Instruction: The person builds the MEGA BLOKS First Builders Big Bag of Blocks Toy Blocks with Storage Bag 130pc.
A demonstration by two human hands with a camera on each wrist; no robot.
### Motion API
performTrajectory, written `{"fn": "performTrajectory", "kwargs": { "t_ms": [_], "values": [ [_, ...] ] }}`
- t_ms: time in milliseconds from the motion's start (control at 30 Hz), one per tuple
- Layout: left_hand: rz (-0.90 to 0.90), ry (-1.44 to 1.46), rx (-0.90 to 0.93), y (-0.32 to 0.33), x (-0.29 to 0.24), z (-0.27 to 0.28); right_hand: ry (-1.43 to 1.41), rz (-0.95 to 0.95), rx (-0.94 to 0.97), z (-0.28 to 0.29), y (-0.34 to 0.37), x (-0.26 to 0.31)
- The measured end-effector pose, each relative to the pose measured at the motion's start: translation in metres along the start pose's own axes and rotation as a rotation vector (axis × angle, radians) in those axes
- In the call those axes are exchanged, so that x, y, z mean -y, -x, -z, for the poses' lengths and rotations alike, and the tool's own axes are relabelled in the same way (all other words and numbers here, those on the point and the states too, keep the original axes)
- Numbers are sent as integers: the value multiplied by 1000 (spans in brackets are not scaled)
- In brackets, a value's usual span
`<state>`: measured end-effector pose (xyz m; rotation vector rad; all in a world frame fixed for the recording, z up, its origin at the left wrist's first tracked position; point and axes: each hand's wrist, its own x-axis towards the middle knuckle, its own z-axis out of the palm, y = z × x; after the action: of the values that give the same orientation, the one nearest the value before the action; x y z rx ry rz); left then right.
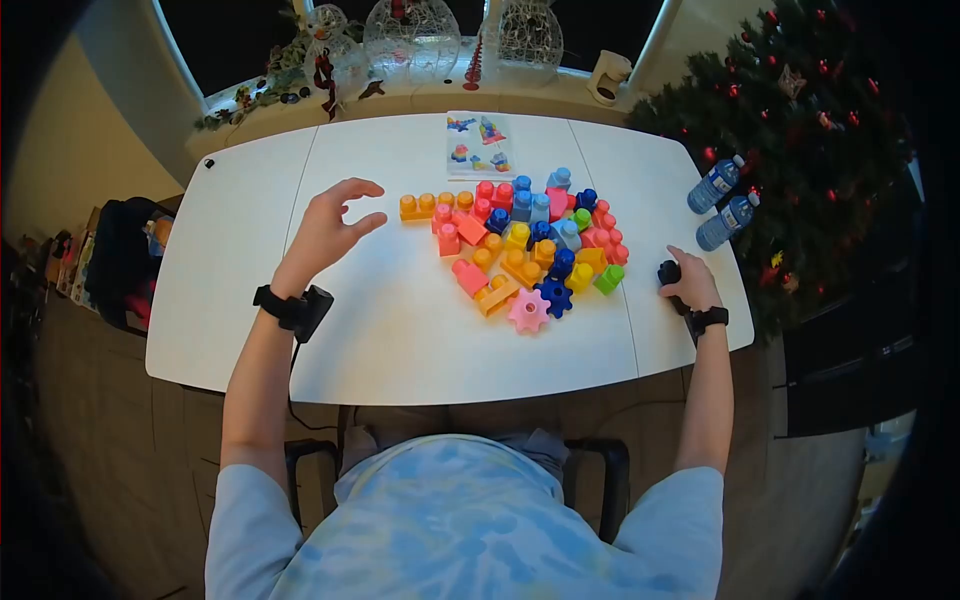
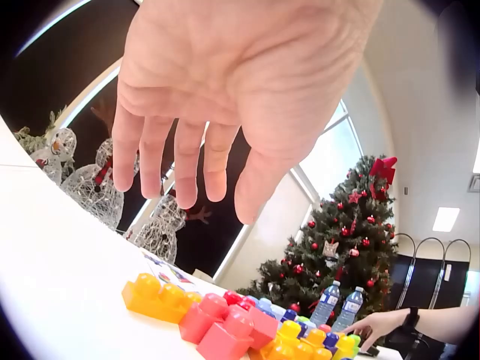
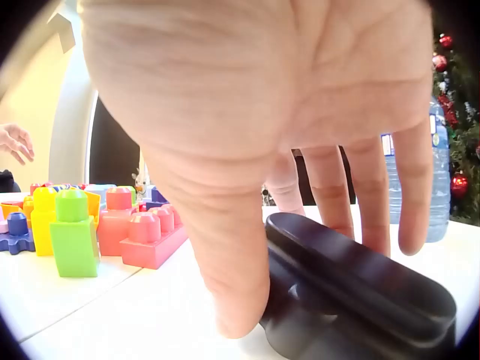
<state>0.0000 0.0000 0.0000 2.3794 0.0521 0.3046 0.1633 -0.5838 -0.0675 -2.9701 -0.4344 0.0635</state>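
Observation:
My left hand (image 1: 330, 228) hovers over the table left of the bricks, thumb and fingers apart, holding nothing; in the left wrist view the hand (image 2: 225, 97) hangs above an orange brick (image 2: 159, 298). At the table's right side, my right hand (image 1: 694, 282) is at a black object (image 1: 669, 272). In the right wrist view, the hand's relaxed fingers (image 3: 330, 184) hang behind the black object (image 3: 360, 289), with the thumb on its near left side. Whether they press on it is unclear. Mixed toy bricks (image 1: 520, 265) lie mid-table, with a pink gear (image 1: 529, 311) and a blue gear (image 1: 556, 297).
A picture booklet (image 1: 480, 146) lies behind the bricks on the white table (image 1: 400, 350). Two water bottles (image 1: 716, 185) stand at the back right, beside a decorated tree (image 1: 800, 130). Wire snowman figures (image 1: 412, 38) line the sill. A small black item (image 1: 209, 163) sits at the far left corner.

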Motion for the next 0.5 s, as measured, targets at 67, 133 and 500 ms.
{"fn": "performTrajectory", "kwargs": {
  "t_ms": [67,133,500],
  "values": [
    [-33,-26,16,-7,-6,-14,22,-27,21,4,3,10],
    [-124,-54,36,-19,-7,-31,3,-159,116,10,4,17],
    [-25,-287,102,-97,-42,-101,-104,80,-301,60,13,83]
  ]
}}
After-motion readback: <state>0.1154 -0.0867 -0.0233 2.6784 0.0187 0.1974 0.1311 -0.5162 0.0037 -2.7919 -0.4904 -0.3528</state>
